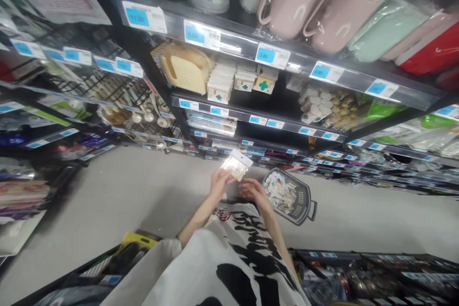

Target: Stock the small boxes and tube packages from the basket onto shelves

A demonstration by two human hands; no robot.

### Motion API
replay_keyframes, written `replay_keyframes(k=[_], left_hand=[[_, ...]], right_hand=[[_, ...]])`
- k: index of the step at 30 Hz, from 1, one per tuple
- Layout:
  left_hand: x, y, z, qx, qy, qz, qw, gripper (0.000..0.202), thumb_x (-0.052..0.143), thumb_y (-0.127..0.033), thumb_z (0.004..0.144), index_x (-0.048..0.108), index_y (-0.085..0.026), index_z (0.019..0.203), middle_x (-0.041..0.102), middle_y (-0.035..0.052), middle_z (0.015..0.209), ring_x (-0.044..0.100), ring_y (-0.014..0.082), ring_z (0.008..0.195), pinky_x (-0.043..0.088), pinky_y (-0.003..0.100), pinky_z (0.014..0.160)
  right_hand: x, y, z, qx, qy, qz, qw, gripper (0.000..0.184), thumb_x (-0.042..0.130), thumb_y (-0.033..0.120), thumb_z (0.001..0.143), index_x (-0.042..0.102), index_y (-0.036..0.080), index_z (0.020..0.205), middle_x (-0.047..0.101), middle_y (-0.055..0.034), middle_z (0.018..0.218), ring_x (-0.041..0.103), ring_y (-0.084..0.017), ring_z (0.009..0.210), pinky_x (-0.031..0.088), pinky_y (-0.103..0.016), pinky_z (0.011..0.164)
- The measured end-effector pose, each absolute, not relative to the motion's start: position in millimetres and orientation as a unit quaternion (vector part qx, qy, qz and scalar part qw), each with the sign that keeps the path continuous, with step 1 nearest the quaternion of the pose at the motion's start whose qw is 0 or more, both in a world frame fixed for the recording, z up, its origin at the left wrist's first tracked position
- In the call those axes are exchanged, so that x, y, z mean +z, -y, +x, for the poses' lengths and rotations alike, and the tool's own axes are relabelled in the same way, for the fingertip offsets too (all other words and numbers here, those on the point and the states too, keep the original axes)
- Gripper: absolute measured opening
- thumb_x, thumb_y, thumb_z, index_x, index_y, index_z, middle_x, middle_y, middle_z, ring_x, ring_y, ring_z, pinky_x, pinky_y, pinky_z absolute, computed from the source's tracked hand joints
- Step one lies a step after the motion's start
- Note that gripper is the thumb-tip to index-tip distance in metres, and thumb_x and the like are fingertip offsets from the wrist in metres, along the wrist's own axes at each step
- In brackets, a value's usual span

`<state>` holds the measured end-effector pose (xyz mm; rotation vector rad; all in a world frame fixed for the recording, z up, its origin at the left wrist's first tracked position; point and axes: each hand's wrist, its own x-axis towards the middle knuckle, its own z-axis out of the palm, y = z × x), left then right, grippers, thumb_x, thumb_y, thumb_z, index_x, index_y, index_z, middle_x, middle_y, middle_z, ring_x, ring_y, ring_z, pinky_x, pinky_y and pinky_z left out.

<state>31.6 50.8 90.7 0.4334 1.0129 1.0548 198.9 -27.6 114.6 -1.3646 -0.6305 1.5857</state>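
Note:
My left hand grips a small flat packet with a white header card and a hang hole. What lies inside the packet is too bright to make out. Just right of it, my right hand is apart from the packet, its fingers spread and slightly curled with nothing in them. Beside my right hand a grey shopping basket stands on the floor, holding several small wrapped packs.
Shelves in front carry pink pitchers, a cream plastic tray, small white boxes and price labels. Utensils hang at left. Another shelf rack is close behind me. Grey floor runs between.

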Motion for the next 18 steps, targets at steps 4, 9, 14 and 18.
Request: replay_keyframes(k=[4,9,14,18], left_hand=[[88,-49,32,0.461,-0.479,0.333,0.669,0.045,0.084,-0.048,0.076,0.078,-0.014,0.104,0.08,0.0161,0.111,0.078,0.0313,0.1,0.063,0.049,0.093],[85,-28,36,0.286,-0.341,0.722,0.529,0.03,0.065,-0.019,0.088,0.081,-0.024,0.112,0.076,0.0091,0.128,0.069,0.0285,0.125,0.051,0.049,0.115],[87,-24,39,0.172,-0.271,0.858,0.401,0.037,0.049,-0.015,0.097,0.08,-0.025,0.115,0.076,0.0069,0.129,0.072,0.0241,0.118,0.057,0.042,0.108],[95,-39,44,0.229,-0.333,0.83,0.385,0.04,0.048,-0.024,0.101,0.071,-0.028,0.134,0.07,0.0072,0.139,0.065,0.023,0.128,0.053,0.042,0.113]], right_hand=[[112,27,198,0.641,0.235,-0.558,0.471,0.064,0.082,0.058,0.076,0.065,0.028,0.129,0.076,-0.0086,0.122,0.076,-0.022,0.089,0.059,-0.031,0.071],[98,26,195,0.601,0.207,-0.585,0.503,0.061,0.082,0.066,0.074,0.072,0.019,0.113,0.077,-0.008,0.109,0.072,-0.023,0.096,0.06,-0.033,0.078],[82,27,200,0.547,0.218,-0.63,0.507,0.062,0.079,0.076,0.068,0.073,0.018,0.088,0.072,-0.0046,0.077,0.066,-0.021,0.069,0.056,-0.032,0.059],[84,33,201,0.578,0.26,-0.618,0.466,0.061,0.075,0.074,0.075,0.076,0.018,0.097,0.073,-0.0039,0.079,0.066,-0.019,0.063,0.056,-0.03,0.055]])
